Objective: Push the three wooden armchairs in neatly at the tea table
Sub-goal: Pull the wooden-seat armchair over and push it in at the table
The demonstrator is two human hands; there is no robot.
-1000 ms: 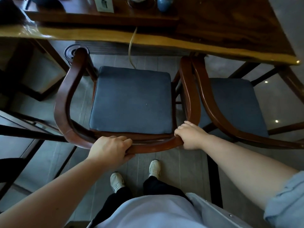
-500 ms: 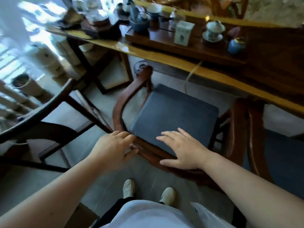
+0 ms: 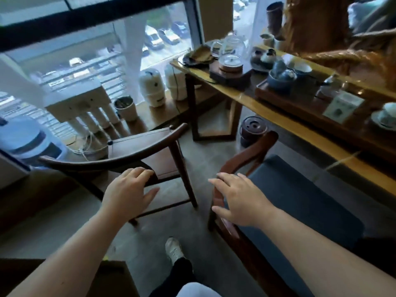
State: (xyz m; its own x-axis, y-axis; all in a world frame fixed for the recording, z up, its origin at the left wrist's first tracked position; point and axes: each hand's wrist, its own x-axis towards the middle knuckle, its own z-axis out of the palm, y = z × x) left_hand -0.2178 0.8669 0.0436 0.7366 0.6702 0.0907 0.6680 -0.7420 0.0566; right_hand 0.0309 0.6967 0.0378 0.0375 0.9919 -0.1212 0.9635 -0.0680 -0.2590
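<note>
Dark brown wooden armchair with a curved top rail (image 3: 120,154): stands left of centre on the grey tiled floor (image 3: 197,159), clear of the table, its seat toward the window.

Reddish-brown wooden armchair with a flat dark blue seat cushion (image 3: 300,202): right and near, its front under the table's near edge, the arm rail curving from the table toward the person.

Long tea table with a glossy yellow-edged wooden top (image 3: 285,123): runs from centre far to the right edge.

On the table, far to near: a clear glass kettle (image 3: 232,51) on a dark square base; a dark wooden tea tray (image 3: 304,93) carrying blue ceramic bowls (image 3: 281,79); a small white card box (image 3: 342,107); a pale lidded cup on a saucer (image 3: 387,116) at the right edge.

Small round dark lidded pot (image 3: 252,130): on the floor under the table, just beyond the reddish chair's arm.

White cylindrical canisters (image 3: 152,86): on the low ledge by the window, far left of the table.

Person's left hand (image 3: 128,189): fingers spread and loosely curved, fingertips at the near end of the dark chair's top rail; a closed grasp is not evident.

Person's right hand (image 3: 240,200): open, fingers splayed, hovering over the reddish chair's arm rail, holding nothing.

One white shoe (image 3: 174,250): on the floor between the two chairs, near.
</note>
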